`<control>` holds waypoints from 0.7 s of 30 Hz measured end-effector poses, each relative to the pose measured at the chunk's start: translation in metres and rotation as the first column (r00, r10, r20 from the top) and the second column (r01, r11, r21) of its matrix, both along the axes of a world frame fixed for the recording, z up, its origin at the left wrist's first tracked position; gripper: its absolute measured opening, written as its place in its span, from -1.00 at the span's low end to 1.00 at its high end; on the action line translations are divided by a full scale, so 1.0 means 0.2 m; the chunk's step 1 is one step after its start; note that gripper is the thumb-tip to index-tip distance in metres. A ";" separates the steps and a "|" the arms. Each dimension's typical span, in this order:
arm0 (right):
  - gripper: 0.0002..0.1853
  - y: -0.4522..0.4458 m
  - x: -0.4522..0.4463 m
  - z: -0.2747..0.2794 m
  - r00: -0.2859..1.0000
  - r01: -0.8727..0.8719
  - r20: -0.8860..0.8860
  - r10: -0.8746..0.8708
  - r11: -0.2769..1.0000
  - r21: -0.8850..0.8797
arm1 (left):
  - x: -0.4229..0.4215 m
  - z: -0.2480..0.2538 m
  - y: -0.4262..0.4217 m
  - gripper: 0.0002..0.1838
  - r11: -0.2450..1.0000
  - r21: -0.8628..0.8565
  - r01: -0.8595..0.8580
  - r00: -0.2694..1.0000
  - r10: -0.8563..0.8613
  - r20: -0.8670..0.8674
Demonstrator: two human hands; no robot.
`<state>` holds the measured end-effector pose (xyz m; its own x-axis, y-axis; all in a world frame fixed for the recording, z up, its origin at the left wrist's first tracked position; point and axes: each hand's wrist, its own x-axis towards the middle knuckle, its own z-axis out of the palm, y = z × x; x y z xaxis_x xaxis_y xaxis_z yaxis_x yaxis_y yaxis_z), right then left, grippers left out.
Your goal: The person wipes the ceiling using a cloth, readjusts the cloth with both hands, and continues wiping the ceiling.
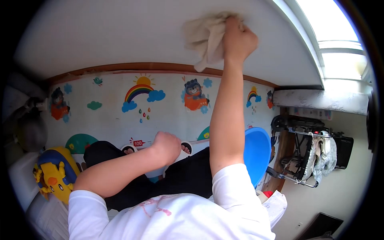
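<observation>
My right hand (240, 40) is raised high and closed around a crumpled beige cloth (208, 36). The cloth is pressed to the plain white wall surface (120, 34), and its edges are smeared by motion. A loose corner of it hangs down to the left of my wrist. My left hand (166, 147) is a closed fist in front of my body, above my dark trousers (184, 176). Nothing sticks out of that fist, and its finger side is mostly hidden.
Below the wall runs a brown trim (156, 67), then a white surface with rainbow and bear prints (168, 108). A blue basin (258, 154) is beside my right arm. A yellow-and-blue duck-faced item (58, 174) lies left. A folded wheeled frame (302, 148) and bright window (340, 40) are right.
</observation>
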<state>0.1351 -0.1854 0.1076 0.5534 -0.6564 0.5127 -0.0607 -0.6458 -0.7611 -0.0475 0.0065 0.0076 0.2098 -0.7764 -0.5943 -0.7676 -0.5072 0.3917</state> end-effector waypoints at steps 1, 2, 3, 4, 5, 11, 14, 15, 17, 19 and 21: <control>-0.59 -0.02 0.00 -0.05 0.999 0.004 -0.043 -0.004 1.000 0.015 | 0.00 0.01 0.00 -0.72 1.000 -0.006 -0.015 1.000 0.015 -0.001; -0.59 -0.06 -0.01 -0.14 0.996 0.014 -0.087 -0.011 0.999 0.033 | 0.00 0.01 0.00 -0.72 1.000 -0.010 -0.026 1.000 0.026 -0.002; -0.59 -0.05 -0.01 -0.15 0.992 0.019 -0.123 -0.013 0.999 0.049 | 0.01 0.04 0.00 -0.72 1.000 -0.004 -0.006 1.000 0.006 0.003; -0.60 -0.06 0.01 -0.14 0.995 0.031 -0.093 -0.029 0.999 0.022 | 0.02 0.07 0.00 -0.71 1.000 0.003 0.012 1.000 -0.012 0.011; -0.60 -0.06 0.01 -0.14 0.997 0.044 -0.070 -0.044 0.999 0.000 | 0.03 0.08 0.00 -0.71 0.999 0.014 0.029 1.000 -0.029 0.010; -0.61 -0.05 0.03 -0.13 1.000 -0.004 0.027 0.002 0.995 0.101 | 0.04 0.07 0.00 -0.69 0.999 0.014 0.034 0.999 -0.033 -0.021; -0.60 -0.08 0.03 -0.16 1.000 -0.004 -0.019 0.006 0.994 0.109 | 0.05 0.07 0.00 -0.69 0.999 0.009 0.032 0.999 -0.032 -0.010; -0.60 -0.07 0.02 -0.14 0.999 -0.014 -0.045 0.019 0.993 0.119 | 0.05 0.07 -0.01 -0.69 1.000 0.009 0.030 1.000 -0.030 -0.004; -0.60 -0.06 0.02 -0.10 0.999 -0.039 0.039 0.035 0.994 0.106 | 0.04 0.07 0.00 -0.69 0.999 0.017 0.033 0.999 -0.033 -0.006; -0.61 -0.04 0.04 -0.04 0.995 -0.065 0.089 0.054 0.989 0.131 | 0.04 0.05 -0.01 -0.69 1.000 0.004 0.023 0.999 -0.023 -0.023; -0.61 -0.04 0.04 -0.03 0.993 -0.085 0.099 0.066 0.977 0.197 | 0.03 0.03 -0.01 -0.70 1.000 -0.002 0.014 0.999 -0.014 -0.036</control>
